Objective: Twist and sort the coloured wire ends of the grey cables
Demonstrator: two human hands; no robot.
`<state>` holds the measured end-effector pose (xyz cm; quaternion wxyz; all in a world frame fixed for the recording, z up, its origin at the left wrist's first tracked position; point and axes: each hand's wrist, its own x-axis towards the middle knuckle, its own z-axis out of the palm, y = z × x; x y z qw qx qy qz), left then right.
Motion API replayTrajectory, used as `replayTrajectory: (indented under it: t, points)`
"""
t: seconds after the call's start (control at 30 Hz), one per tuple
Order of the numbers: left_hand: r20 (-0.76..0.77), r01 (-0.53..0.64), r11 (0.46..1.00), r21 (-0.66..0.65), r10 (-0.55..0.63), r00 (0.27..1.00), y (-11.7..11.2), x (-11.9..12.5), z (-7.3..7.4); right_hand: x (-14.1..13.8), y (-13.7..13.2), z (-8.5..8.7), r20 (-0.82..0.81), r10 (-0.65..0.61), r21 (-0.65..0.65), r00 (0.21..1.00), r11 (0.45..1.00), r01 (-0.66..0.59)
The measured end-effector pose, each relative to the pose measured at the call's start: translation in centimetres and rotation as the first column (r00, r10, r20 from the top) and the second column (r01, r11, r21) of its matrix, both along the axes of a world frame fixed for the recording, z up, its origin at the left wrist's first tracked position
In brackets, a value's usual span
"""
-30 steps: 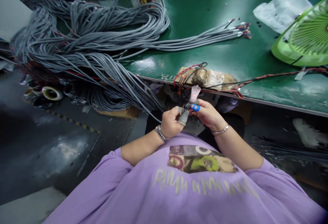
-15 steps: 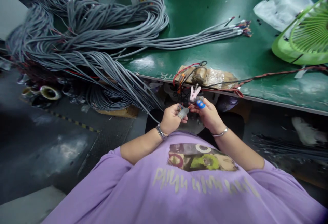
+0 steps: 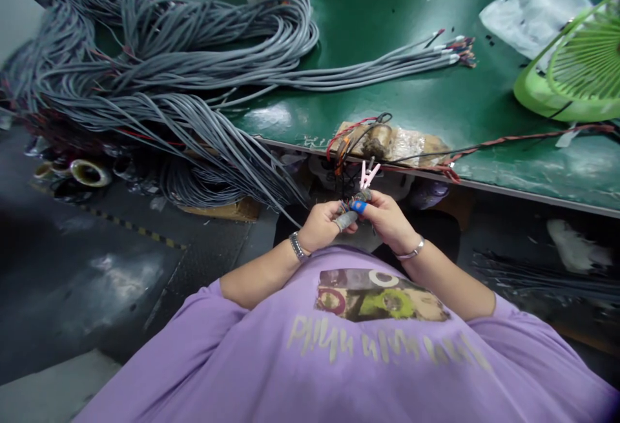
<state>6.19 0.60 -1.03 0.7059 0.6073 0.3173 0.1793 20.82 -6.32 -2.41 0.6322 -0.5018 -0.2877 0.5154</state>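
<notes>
My left hand (image 3: pixel 322 224) and my right hand (image 3: pixel 387 217) meet just below the bench's front edge, close to my chest. Both are closed in a pinch around the stripped end of a grey cable (image 3: pixel 271 200), where small coloured wires (image 3: pixel 345 206) fan out. A grey finger cot covers a left fingertip and a blue one a right fingertip. A pink clip (image 3: pixel 367 175) sticks up just above the right fingers. The grey cable runs up and left into the hanging bundle.
A big heap of grey cables (image 3: pixel 169 55) covers the left of the green bench (image 3: pixel 402 10) and spills over its edge. A small jig with red and black wires (image 3: pixel 378 142) sits at the front edge. A green fan (image 3: pixel 576 68) and plastic bag (image 3: pixel 533 13) lie right.
Both hands have kept together and shifted slightly. The right hand's blue-tipped finger moved left onto the wire ends, and the pink clip now stands clear above the fingers.
</notes>
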Motion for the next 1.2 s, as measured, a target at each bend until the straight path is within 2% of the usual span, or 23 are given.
replayTrajectory:
  t: [0.27, 0.53, 0.63, 0.83, 1.2]
  points:
    - [0.074, -0.159, 0.987, -0.023, 0.16, 0.984, -0.8, -0.2, -0.5, -0.7, 0.9, 1.3, 0.058, -0.004, 0.009, 0.998, 1.0, 0.003]
    - [0.118, -0.292, 0.953, -0.078, 0.3, 0.947, -1.1, -0.3, -0.1, -0.9, 0.9, 0.4, -0.017, -0.059, -0.023, 0.998, 0.998, 0.059]
    - [0.12, -0.289, 0.954, -0.079, 0.297, 0.947, -1.1, -0.3, -0.3, -1.0, 0.7, 0.2, -0.031, -0.079, -0.023, 0.996, 0.997, 0.079]
    - [0.122, -0.208, 0.976, -0.061, 0.214, 0.969, -1.3, -0.2, -0.3, -0.8, 0.7, 0.4, -0.046, 0.024, -0.022, 0.999, 0.999, -0.025]
    - [0.068, -0.281, 0.958, -0.066, 0.285, 0.956, -1.3, -0.1, -0.6, -1.8, 0.4, -0.2, -0.074, -0.177, -0.032, 0.981, 0.984, 0.175]
